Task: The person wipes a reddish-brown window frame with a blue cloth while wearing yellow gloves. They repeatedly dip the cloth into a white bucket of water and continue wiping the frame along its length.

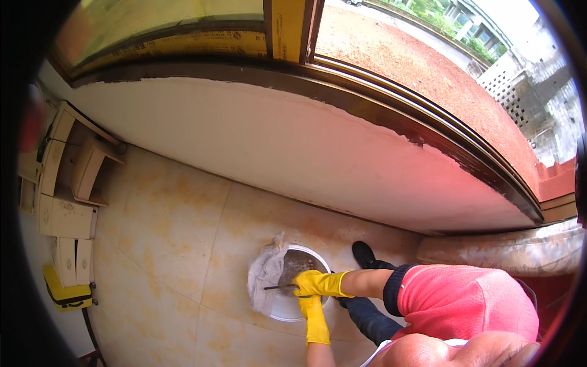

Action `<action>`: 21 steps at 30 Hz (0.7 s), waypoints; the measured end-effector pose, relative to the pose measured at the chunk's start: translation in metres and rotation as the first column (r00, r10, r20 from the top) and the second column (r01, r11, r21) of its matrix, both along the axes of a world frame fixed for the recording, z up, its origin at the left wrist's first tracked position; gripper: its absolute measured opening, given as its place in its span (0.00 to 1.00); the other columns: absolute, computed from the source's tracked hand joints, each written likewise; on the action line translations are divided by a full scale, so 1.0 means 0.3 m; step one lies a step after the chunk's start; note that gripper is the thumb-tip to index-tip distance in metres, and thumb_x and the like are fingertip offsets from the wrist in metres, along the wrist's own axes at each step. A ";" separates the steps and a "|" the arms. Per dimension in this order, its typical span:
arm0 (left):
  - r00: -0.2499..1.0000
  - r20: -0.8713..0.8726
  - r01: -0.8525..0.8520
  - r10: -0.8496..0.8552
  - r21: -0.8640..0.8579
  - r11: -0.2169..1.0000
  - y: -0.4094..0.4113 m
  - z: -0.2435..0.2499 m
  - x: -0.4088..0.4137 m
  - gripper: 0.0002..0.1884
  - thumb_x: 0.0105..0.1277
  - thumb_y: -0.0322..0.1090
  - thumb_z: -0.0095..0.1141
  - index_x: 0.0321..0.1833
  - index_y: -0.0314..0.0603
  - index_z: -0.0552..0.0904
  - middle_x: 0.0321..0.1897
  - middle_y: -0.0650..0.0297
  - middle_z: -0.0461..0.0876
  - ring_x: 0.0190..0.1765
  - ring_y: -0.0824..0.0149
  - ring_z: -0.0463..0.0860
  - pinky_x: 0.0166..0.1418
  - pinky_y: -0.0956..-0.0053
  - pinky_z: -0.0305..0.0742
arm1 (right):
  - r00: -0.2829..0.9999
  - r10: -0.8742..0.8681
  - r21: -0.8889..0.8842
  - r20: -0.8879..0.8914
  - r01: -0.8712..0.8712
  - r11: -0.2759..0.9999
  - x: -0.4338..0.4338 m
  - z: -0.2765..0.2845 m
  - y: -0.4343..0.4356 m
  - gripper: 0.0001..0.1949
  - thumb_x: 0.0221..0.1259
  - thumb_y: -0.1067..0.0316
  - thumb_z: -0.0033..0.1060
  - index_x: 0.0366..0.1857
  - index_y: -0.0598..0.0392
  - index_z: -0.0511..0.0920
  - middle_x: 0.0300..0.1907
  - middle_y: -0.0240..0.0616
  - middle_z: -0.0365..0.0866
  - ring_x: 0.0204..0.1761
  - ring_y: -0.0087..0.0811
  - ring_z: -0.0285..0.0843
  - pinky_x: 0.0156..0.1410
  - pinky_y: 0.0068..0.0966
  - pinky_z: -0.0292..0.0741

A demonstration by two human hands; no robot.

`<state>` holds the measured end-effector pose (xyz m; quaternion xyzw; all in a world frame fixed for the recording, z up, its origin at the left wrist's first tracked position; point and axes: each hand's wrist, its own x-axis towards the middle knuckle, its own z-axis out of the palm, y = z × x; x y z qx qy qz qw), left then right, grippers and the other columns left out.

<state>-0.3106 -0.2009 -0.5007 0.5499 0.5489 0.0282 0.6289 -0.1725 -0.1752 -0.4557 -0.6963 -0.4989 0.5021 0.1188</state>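
Both my hands wear yellow rubber gloves and meet over the right part of a white bucket (316, 253) on the floor. My right hand (316, 283) is closed around a thin, dark, rod-like tool (276, 287), which sticks out leftward over the bucket. Just below it, my left hand (314, 319) comes up against the right one; its fingers are mostly hidden, so its grip is unclear. Murky water (298, 264) with some foam shows inside the bucket. A wet greyish-white cloth (265, 280) hangs over the bucket's left rim.
A low white wall (257, 124) runs beneath the dark window frame (390, 103), whose right side opens onto reddish ground. Pale drawers and cabinet pieces (71, 218) stand at the left, beside a yellow case (69, 291). My dark shoe (363, 253) is near the bucket.
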 end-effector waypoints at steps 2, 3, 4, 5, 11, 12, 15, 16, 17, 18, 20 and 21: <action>0.940 0.194 -0.198 0.280 -0.357 0.913 0.014 0.099 -0.012 0.30 0.63 0.50 0.65 0.64 0.43 0.75 0.59 0.49 0.81 0.62 0.51 0.80 0.56 0.53 0.78 | 0.996 0.044 -0.041 -0.077 -0.047 0.998 0.026 0.035 0.011 0.28 0.56 0.45 0.66 0.57 0.51 0.82 0.45 0.51 0.87 0.48 0.50 0.85 0.54 0.42 0.79; 0.882 0.233 -0.245 0.410 -0.516 0.821 0.021 0.160 -0.024 0.30 0.63 0.50 0.65 0.64 0.43 0.75 0.59 0.49 0.80 0.62 0.51 0.80 0.56 0.52 0.77 | 0.971 0.025 -0.039 -0.236 -0.035 0.999 0.051 0.052 0.012 0.29 0.57 0.45 0.66 0.58 0.51 0.81 0.46 0.47 0.87 0.48 0.48 0.85 0.55 0.41 0.79; 0.831 0.244 -0.252 0.500 -0.635 0.730 0.025 0.213 -0.035 0.30 0.63 0.50 0.64 0.64 0.43 0.75 0.59 0.49 0.80 0.62 0.51 0.80 0.56 0.52 0.77 | 0.924 0.004 -0.036 -0.383 -0.019 0.999 0.079 0.067 0.009 0.29 0.58 0.44 0.67 0.60 0.51 0.80 0.47 0.44 0.87 0.48 0.45 0.85 0.55 0.40 0.79; 0.787 0.249 -0.241 0.565 -0.719 0.652 0.032 0.256 -0.051 0.29 0.63 0.50 0.64 0.64 0.43 0.75 0.59 0.49 0.80 0.62 0.50 0.80 0.56 0.51 0.77 | 0.853 -0.015 -0.035 -0.521 -0.004 0.999 0.104 0.081 0.015 0.30 0.59 0.44 0.67 0.62 0.51 0.79 0.48 0.41 0.87 0.48 0.42 0.84 0.55 0.38 0.79; 0.270 0.305 0.130 0.913 -0.951 0.280 0.012 0.549 -0.028 0.29 0.59 0.46 0.70 0.60 0.42 0.76 0.41 0.54 0.82 0.40 0.56 0.81 0.45 0.58 0.78 | 0.267 -0.117 -0.136 -0.957 -0.054 0.989 0.174 0.314 0.041 0.30 0.62 0.52 0.69 0.69 0.48 0.75 0.55 0.30 0.82 0.36 0.18 0.75 0.33 0.14 0.70; 0.258 0.293 0.130 0.921 -0.955 0.267 0.004 0.599 -0.013 0.29 0.59 0.46 0.70 0.60 0.42 0.76 0.41 0.54 0.82 0.39 0.57 0.81 0.44 0.59 0.78 | 0.149 -0.047 -0.052 -0.988 -0.026 0.998 0.152 0.399 0.051 0.30 0.62 0.54 0.70 0.68 0.49 0.75 0.53 0.31 0.82 0.36 0.19 0.76 0.35 0.15 0.71; 0.321 0.293 0.088 0.901 -0.956 0.280 -0.018 0.647 -0.016 0.28 0.59 0.45 0.70 0.59 0.42 0.76 0.40 0.55 0.81 0.38 0.58 0.80 0.42 0.60 0.77 | 0.181 0.019 0.008 -0.983 -0.065 0.998 0.136 0.502 0.072 0.21 0.59 0.60 0.73 0.54 0.53 0.79 0.40 0.29 0.78 0.37 0.21 0.76 0.38 0.17 0.73; 0.336 0.302 0.066 0.892 -0.952 0.298 -0.033 0.651 -0.029 0.28 0.58 0.45 0.70 0.59 0.42 0.76 0.39 0.55 0.81 0.37 0.58 0.80 0.42 0.61 0.77 | 0.196 -0.018 -0.035 -0.980 -0.087 0.996 0.125 0.537 0.076 0.18 0.59 0.59 0.73 0.50 0.52 0.79 0.37 0.29 0.78 0.36 0.21 0.75 0.37 0.18 0.72; 0.377 0.319 0.036 0.870 -0.943 0.330 -0.039 0.651 -0.043 0.28 0.58 0.45 0.70 0.58 0.42 0.77 0.39 0.55 0.81 0.37 0.58 0.80 0.41 0.61 0.77 | 0.212 -0.056 -0.080 -0.976 -0.107 0.991 0.115 0.572 0.078 0.15 0.59 0.59 0.73 0.46 0.52 0.79 0.35 0.28 0.77 0.34 0.21 0.75 0.35 0.19 0.72; 0.430 0.318 0.014 0.845 -0.938 0.346 -0.036 0.653 -0.043 0.27 0.58 0.45 0.70 0.58 0.42 0.77 0.38 0.56 0.81 0.36 0.58 0.80 0.41 0.61 0.77 | 0.244 -0.152 -0.185 -0.958 -0.122 0.975 0.121 0.616 0.067 0.13 0.59 0.59 0.72 0.40 0.50 0.79 0.31 0.27 0.77 0.32 0.20 0.74 0.33 0.20 0.71; 0.539 0.334 -0.025 0.774 -0.911 0.411 -0.034 0.651 -0.056 0.27 0.58 0.44 0.70 0.58 0.42 0.77 0.37 0.56 0.81 0.35 0.59 0.80 0.39 0.62 0.77 | 0.435 -0.150 -0.215 -0.888 -0.102 0.971 0.098 0.627 0.063 0.11 0.62 0.58 0.69 0.35 0.51 0.77 0.30 0.27 0.75 0.34 0.21 0.73 0.37 0.22 0.73; 0.586 0.342 -0.040 0.734 -0.893 0.448 -0.036 0.644 -0.059 0.27 0.58 0.44 0.70 0.57 0.42 0.77 0.37 0.56 0.81 0.35 0.59 0.80 0.39 0.63 0.77 | 0.514 -0.124 -0.196 -0.849 -0.087 0.977 0.072 0.602 0.062 0.12 0.62 0.57 0.67 0.35 0.53 0.77 0.29 0.28 0.74 0.33 0.22 0.74 0.37 0.23 0.73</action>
